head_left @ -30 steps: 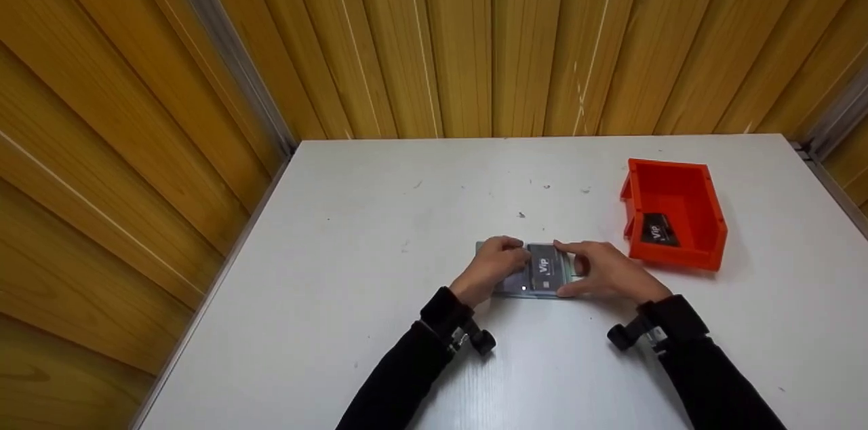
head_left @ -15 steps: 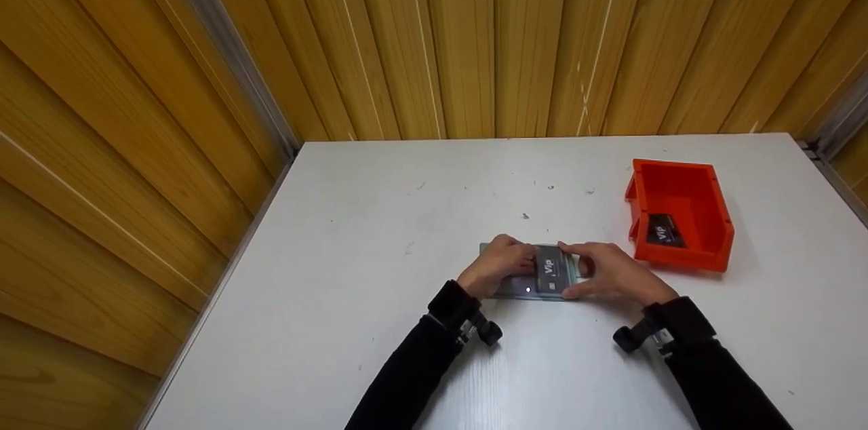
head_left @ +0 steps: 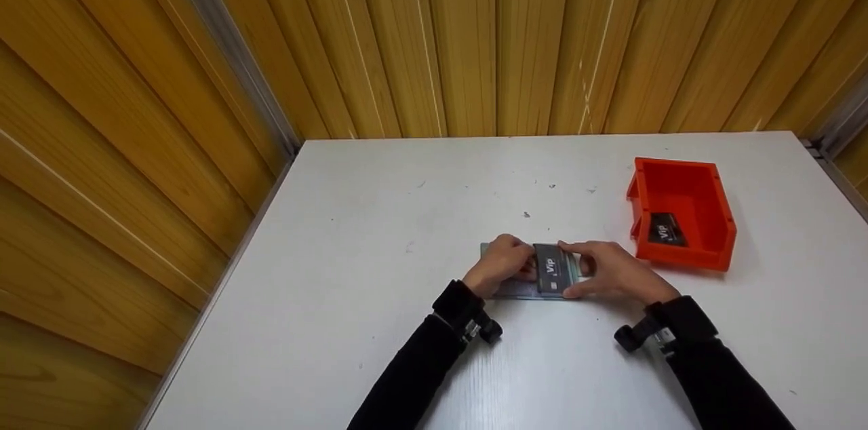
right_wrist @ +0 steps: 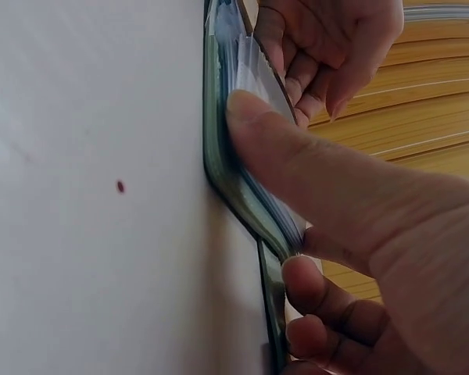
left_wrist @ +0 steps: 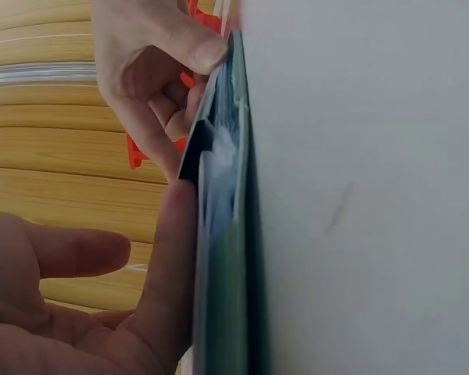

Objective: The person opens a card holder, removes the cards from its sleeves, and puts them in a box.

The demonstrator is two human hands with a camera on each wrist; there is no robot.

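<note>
Looks workshop-like and boothed-in, judging by wood-grain panels (head_left: pixel 461 36) at back and left, metal corner post (head_left: pixel 230 43), scuffed white counter (head_left: pixel 380 186), red parts bin (head_left: pixel 685 256).

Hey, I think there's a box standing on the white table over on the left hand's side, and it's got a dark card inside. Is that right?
Not quite: the side is wrong. The box stands on the right hand's side, as the head view shows. It does stand on the white table, with a dark card inside.
</note>
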